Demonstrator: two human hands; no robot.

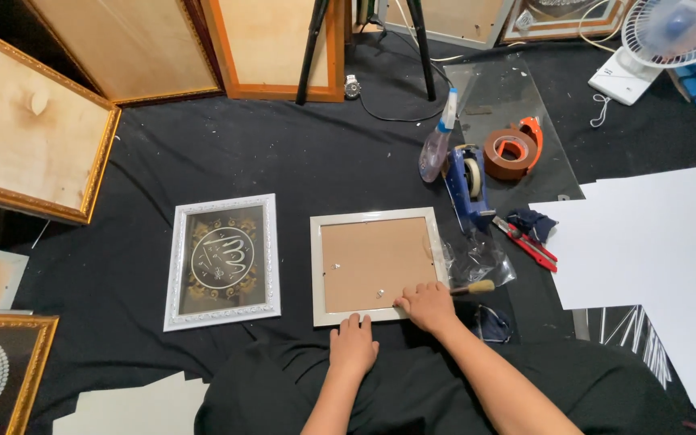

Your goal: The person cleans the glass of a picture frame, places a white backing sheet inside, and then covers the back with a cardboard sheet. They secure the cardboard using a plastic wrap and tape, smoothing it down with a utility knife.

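Observation:
A white picture frame point(316, 266) lies face down on the black cloth, its brown backing board up. My left hand point(353, 345) rests on its near edge with the fingers together. My right hand point(427, 306) presses on the frame's near right corner, fingers spread flat on the board. Neither hand holds anything. A small brush with a wooden handle point(474, 287) lies just right of my right hand. To the left lies a second white frame point(222, 261) face up, showing a round ornament on a dark ground.
A spray bottle point(437, 143), a blue tape dispenser point(467, 184), a brown tape roll point(511, 151) and a red cutter point(527, 242) lie beyond the frame. White sheets point(654, 242) cover the right. Gold-framed boards point(34, 137) stand at left; a fan point(670, 32) sits far right.

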